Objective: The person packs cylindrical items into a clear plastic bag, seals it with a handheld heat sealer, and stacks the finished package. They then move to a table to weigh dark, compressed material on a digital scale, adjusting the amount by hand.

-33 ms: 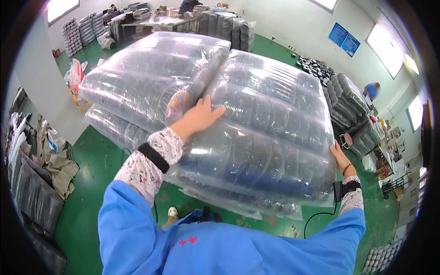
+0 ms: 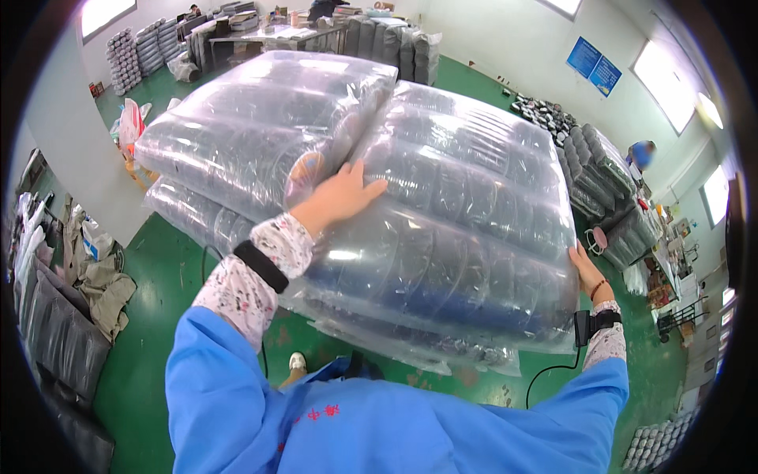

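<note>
Two big bundles wrapped in clear plastic lie side by side in front of me, on top of other wrapped bundles. The right bundle (image 2: 450, 213) shows rows of rounded dark shapes through its film, bluish along the near side. The left bundle (image 2: 237, 134) has a round coloured label (image 2: 306, 170) near the gap. My left hand (image 2: 343, 195) rests on the right bundle's left edge, beside that gap, thumb and fingers apart. Against the right bundle's right edge lies my right hand (image 2: 587, 271), its fingers stretched along the side; some of them are partly hidden.
Wrapped bundles (image 2: 233, 229) lie underneath. Cloth and plastic-wrapped goods (image 2: 71, 292) stand on the left. A table (image 2: 276, 35) with stacks is at the back. Grey bundles (image 2: 596, 170) stand on the right, with a person in blue (image 2: 639, 155) beyond. Green floor (image 2: 162, 316) surrounds the pile.
Almost nothing differs. My left forearm and hand have shifted very slightly, and the bundles sit a touch higher in the picture. Both hands stay on the right bundle.
</note>
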`<action>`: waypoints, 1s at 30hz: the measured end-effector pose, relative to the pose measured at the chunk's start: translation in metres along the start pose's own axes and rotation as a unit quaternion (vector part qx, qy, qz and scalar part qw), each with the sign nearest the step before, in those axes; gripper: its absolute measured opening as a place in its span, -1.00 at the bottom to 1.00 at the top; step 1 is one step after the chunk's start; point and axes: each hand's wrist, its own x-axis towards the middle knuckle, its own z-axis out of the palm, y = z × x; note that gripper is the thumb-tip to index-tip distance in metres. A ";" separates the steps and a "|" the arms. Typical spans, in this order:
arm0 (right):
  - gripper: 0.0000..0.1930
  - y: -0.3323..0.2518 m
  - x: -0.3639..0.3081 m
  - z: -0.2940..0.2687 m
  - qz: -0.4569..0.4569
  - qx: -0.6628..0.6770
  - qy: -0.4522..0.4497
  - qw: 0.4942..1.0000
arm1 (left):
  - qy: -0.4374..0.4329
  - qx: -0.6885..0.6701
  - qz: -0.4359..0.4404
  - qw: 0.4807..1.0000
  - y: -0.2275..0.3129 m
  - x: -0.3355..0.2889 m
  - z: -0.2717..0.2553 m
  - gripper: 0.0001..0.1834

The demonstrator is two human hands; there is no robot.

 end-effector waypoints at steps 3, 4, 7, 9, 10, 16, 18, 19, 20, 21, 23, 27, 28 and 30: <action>-0.10 -0.013 -0.029 0.009 0.081 -0.083 0.008 0.993 | 0.067 -0.047 0.106 0.991 0.005 -0.036 -0.018 -0.33; -0.11 -0.023 -0.051 0.008 0.112 -0.097 0.018 0.989 | 0.074 -0.055 0.119 0.989 0.009 -0.046 -0.023 -0.36; -0.14 -0.025 -0.071 0.006 0.105 -0.080 -0.012 0.991 | 0.107 -0.084 0.124 0.983 -0.001 -0.076 -0.036 -0.45; -0.21 -0.018 -0.081 0.007 0.089 -0.062 0.011 0.994 | 0.126 -0.131 0.103 0.978 -0.010 -0.098 -0.035 -0.52; -0.23 -0.017 -0.085 0.010 0.103 -0.057 0.001 0.993 | 0.123 -0.166 0.088 0.974 -0.016 -0.109 -0.034 -0.54; -0.32 -0.030 -0.121 0.026 0.168 -0.092 0.016 0.981 | 0.111 -0.213 0.130 0.962 -0.053 -0.169 -0.029 -0.60; -0.35 -0.029 -0.140 -0.001 0.090 -0.261 0.164 0.947 | 0.093 -0.261 0.159 0.947 -0.068 -0.185 -0.034 -0.61; -0.40 -0.027 -0.141 -0.033 -0.011 -0.457 0.246 0.855 | 0.075 -0.282 0.147 0.945 -0.082 -0.196 -0.041 -0.61; -0.47 -0.075 -0.150 0.006 -0.068 -0.438 0.309 0.842 | 0.055 -0.293 0.124 0.946 -0.100 -0.208 -0.045 -0.62; -0.54 -0.118 -0.166 0.044 -0.147 -0.422 0.373 0.813 | 0.030 -0.310 0.107 0.944 -0.117 -0.221 -0.048 -0.62; -0.67 -0.226 -0.186 0.170 -0.284 -0.337 0.379 0.814 | -0.009 -0.321 0.055 0.945 -0.170 -0.253 -0.048 -0.63; -0.68 -0.363 -0.205 0.433 -0.484 -0.268 0.159 0.818 | -0.078 -0.337 -0.001 0.938 -0.275 -0.328 -0.070 -0.61; -0.67 -0.390 -0.197 0.506 -0.535 -0.217 0.027 0.816 | -0.065 -0.344 -0.037 0.936 -0.301 -0.352 -0.083 -0.61; -0.72 -0.438 -0.187 0.643 -0.651 -0.249 -0.110 0.708 | -0.067 -0.372 -0.083 0.922 -0.348 -0.391 -0.106 -0.60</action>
